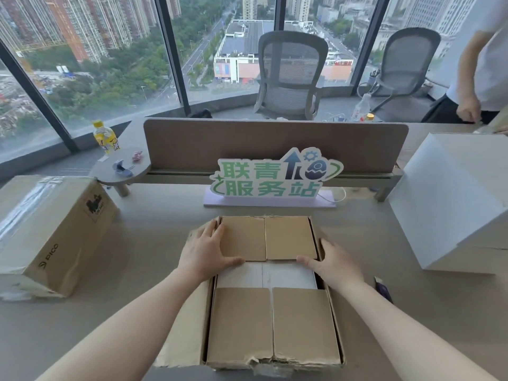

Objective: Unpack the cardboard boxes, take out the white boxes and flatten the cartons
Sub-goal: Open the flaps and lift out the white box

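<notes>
An open carton lies on the desk right in front of the person, its top flaps folded outward. Two cardboard inserts cover most of what is inside: the far insert and the near insert, with a strip of a white box showing between them.

The left hand rests on the left edge of the far insert, fingers straight and spread, thumb stretched along its near edge. The right hand rests at the insert's right edge in the same flat, spread way, thumb pointing inward. Neither hand curls round anything.

To the left stands a second carton, still taped shut. To the right, a large white box sits well apart from the open carton. Directly behind the carton a green sign stands against the brown desk divider. A yellow bottle stands on a small round shelf at far left. Beyond the divider are two mesh chairs, and another person's hand at far right.
</notes>
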Tool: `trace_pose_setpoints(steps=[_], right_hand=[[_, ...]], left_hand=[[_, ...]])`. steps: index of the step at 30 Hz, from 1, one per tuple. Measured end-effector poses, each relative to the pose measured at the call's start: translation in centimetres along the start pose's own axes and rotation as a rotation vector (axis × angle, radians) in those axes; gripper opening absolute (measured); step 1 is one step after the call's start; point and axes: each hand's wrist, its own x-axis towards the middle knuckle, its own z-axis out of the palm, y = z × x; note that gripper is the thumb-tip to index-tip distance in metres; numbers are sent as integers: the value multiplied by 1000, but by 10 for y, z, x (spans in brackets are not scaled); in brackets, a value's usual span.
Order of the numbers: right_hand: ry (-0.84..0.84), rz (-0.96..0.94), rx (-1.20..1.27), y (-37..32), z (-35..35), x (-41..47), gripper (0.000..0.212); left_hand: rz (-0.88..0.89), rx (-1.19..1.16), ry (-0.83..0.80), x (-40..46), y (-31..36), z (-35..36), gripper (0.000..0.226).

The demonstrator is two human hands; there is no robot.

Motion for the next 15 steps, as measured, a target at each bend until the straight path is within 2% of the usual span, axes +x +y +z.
trace_pose_setpoints(steps=[2, 4, 8, 10, 12, 13, 15], right_hand=[[109, -71, -27, -3, -1, -5, 94], [257, -152, 18, -7, -3, -8, 87], [428, -141, 347, -29, -14, 6, 52], [427, -126, 482, -46, -22, 19, 44], [355, -133, 614, -59, -27, 34, 46], [312, -156, 629, -65, -28, 40, 48], [229, -197, 484, -67, -23, 57, 49]], left_hand=[[74, 65, 124, -6, 4, -2, 105], [121, 61, 250, -11, 12, -8, 97], [22, -302, 341, 5, 31, -35, 59], [22, -524, 376, 23, 37, -42, 53], [25, -648, 403, 43, 39, -42, 57], [20, -678, 381, 51, 40, -40, 61], [16, -649, 289, 67, 37, -32, 61]])
